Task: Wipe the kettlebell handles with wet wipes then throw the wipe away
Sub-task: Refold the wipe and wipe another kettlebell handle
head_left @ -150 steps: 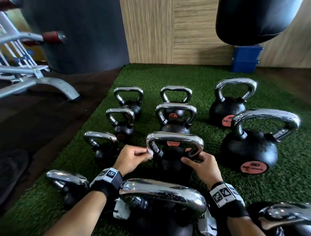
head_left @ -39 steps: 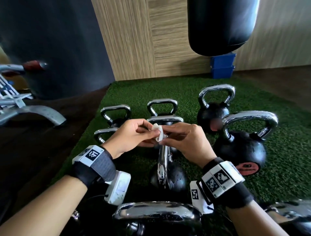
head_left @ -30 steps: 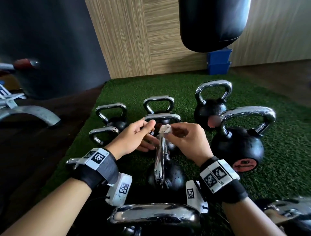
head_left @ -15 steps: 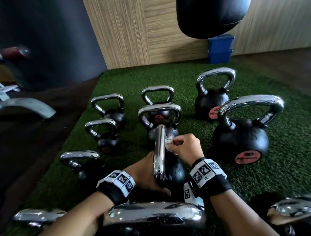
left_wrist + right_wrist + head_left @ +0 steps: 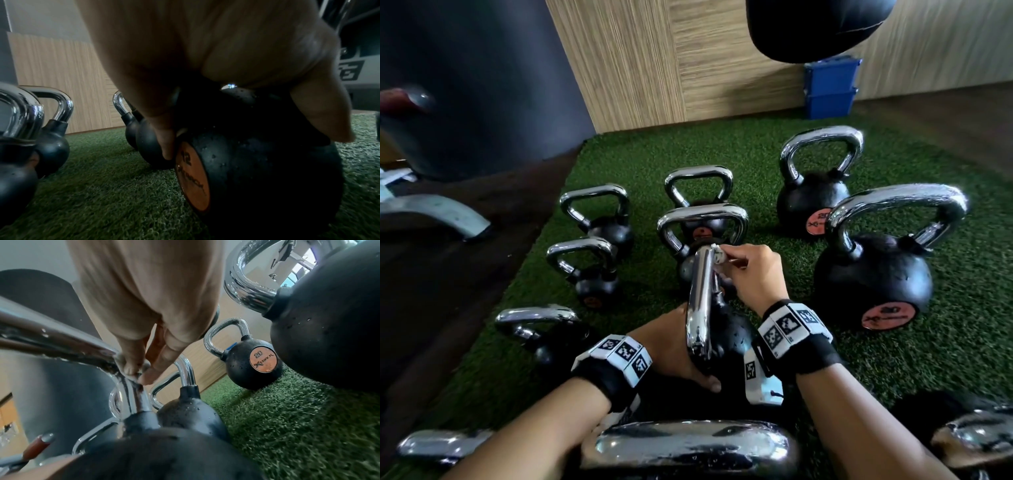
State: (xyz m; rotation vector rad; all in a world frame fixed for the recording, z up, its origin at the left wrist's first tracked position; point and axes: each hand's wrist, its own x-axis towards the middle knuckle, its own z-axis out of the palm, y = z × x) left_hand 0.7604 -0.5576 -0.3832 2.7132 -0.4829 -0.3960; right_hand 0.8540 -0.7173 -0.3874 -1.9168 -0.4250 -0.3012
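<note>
A black kettlebell [image 5: 732, 339] with a chrome handle [image 5: 700, 301] stands in the middle of the green turf, its handle edge-on to me. My right hand [image 5: 751, 274] pinches a small folded white wipe [image 5: 718, 255] against the far top corner of that handle. My left hand [image 5: 671, 349] is curled round the kettlebell's black ball [image 5: 257, 162] from the left, thumb at the front and fingers by its orange "12" disc [image 5: 193, 180]. In the right wrist view my right fingertips [image 5: 144, 376] press at the handle's bend [image 5: 123, 369].
Several other chrome-handled kettlebells stand around on the turf [image 5: 979, 342], the largest [image 5: 873, 274] close on the right and one handle [image 5: 688, 448] right below my wrists. A blue bin [image 5: 830, 89] sits by the wooden wall under a hanging punch bag [image 5: 811, 27]. A grey bench foot [image 5: 438, 212] lies left.
Both hands folded the wipe in the air a second ago. Since then my left hand dropped to hold the kettlebell's ball and my right brought the wipe onto the handle's far top corner.
</note>
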